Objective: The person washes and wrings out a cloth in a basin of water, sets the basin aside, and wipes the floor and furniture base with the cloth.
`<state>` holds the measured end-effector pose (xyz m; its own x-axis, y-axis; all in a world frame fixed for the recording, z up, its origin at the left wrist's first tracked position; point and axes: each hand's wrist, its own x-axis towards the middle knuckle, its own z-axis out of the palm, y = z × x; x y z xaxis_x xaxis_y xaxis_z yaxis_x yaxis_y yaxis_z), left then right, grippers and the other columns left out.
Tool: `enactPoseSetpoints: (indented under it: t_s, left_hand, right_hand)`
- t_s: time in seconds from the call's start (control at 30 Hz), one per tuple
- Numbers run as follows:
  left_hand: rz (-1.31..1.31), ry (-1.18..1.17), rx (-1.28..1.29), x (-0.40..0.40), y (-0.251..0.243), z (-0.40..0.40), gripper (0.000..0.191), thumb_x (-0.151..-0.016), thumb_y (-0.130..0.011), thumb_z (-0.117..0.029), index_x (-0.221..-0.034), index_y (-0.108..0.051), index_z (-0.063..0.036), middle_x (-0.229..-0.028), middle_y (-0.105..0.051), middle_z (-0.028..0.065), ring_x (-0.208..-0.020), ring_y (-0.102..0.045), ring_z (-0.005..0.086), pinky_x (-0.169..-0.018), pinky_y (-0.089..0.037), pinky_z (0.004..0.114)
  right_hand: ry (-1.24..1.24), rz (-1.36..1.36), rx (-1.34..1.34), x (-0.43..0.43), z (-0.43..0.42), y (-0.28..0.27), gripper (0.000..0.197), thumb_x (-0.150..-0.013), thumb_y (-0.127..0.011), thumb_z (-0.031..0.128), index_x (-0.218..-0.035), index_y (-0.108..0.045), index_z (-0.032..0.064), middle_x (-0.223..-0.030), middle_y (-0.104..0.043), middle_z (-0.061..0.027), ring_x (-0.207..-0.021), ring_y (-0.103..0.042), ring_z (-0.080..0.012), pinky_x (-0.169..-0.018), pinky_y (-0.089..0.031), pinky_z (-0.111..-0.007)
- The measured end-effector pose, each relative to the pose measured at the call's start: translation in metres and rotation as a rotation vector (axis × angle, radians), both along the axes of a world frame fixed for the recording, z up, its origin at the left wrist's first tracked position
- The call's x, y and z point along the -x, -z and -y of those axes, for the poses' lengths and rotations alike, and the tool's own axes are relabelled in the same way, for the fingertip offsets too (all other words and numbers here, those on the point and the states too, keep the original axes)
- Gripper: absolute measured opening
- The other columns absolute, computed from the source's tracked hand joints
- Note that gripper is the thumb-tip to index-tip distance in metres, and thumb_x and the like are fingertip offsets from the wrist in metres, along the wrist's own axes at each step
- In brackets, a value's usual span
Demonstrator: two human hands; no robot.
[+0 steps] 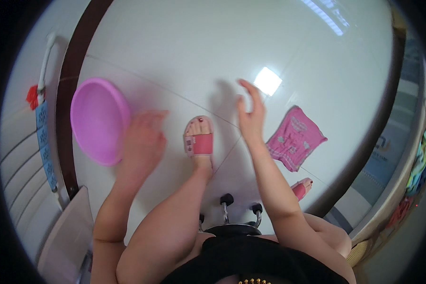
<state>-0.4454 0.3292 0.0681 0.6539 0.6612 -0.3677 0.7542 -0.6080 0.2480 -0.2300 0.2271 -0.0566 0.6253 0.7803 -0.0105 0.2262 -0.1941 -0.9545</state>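
My left hand [145,136] is blurred and hovers at the right edge of a pinkish-purple plastic basin [98,120]. Its thumb and fingers are apart, with nothing visible between them; whether it touches the rim I cannot tell. The basin is tilted, its hollow side facing me, and its visible inside holds nothing. Above the white tiled floor [184,67], my right hand [251,113] is open, its fingers curved and apart. Just right of that wrist, a pink patterned cloth [296,140] lies spread on the tiles.
My feet wear pink slide sandals [203,143]. A stool's black casters [226,199] show beneath me. Along the left wall runs a white pipe [46,64] with a blue patterned covering [43,136]. At right, a dark-edged bed or low furniture piece [387,124] carries fabric.
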Motion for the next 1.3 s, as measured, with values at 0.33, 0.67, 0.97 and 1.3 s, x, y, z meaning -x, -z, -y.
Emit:
enactPoseSetpoints:
  t_s: [0.33,0.67,0.97,1.3]
  left_hand:
    - [0.286,0.868,0.236,-0.164,0.083,0.118,0.041,-0.079,-0.050,-0.009,-0.119,-0.053,-0.0014,-0.128,-0.049,0.0171,-0.126,-0.041,0.0336,-0.102,-0.036,0.044]
    - [0.309,0.861,0.090,-0.259,0.183,0.192,0.058,-0.084,-0.046,-0.014,-0.136,-0.033,0.0069,-0.143,-0.030,0.0275,-0.136,-0.025,0.0389,-0.113,-0.018,0.048]
    - [0.271,0.776,0.034,-0.264,0.219,0.202,0.057,-0.089,-0.044,-0.026,-0.141,-0.035,-0.0047,-0.149,-0.029,0.0124,-0.139,-0.024,0.0277,-0.114,-0.017,0.045]
    - [0.319,0.818,0.106,-0.291,0.218,0.159,0.054,-0.086,-0.049,-0.025,-0.139,-0.042,-0.0149,-0.146,-0.037,0.0032,-0.137,-0.030,0.0219,-0.112,-0.021,0.045]
  right_hand:
    - [0.637,0.356,0.443,-0.081,0.187,0.063,0.037,-0.088,-0.051,0.012,-0.124,-0.052,0.0054,-0.136,-0.038,-0.0208,-0.128,-0.035,-0.0374,-0.107,-0.027,-0.046]
    - [0.489,0.384,0.657,-0.091,0.211,0.089,0.048,-0.094,-0.046,0.022,-0.141,-0.038,0.0155,-0.151,-0.023,-0.0170,-0.139,-0.020,-0.0358,-0.113,-0.013,-0.051]
    - [0.441,0.437,0.884,-0.087,0.213,0.102,0.058,-0.092,-0.042,0.025,-0.146,-0.028,0.0102,-0.152,-0.017,-0.0198,-0.142,-0.013,-0.0346,-0.113,-0.007,-0.052]
    - [0.427,0.437,0.929,-0.105,0.181,0.104,0.063,-0.094,-0.035,0.029,-0.145,-0.018,-0.0026,-0.150,-0.013,-0.0281,-0.141,-0.008,-0.0398,-0.113,-0.004,-0.051]
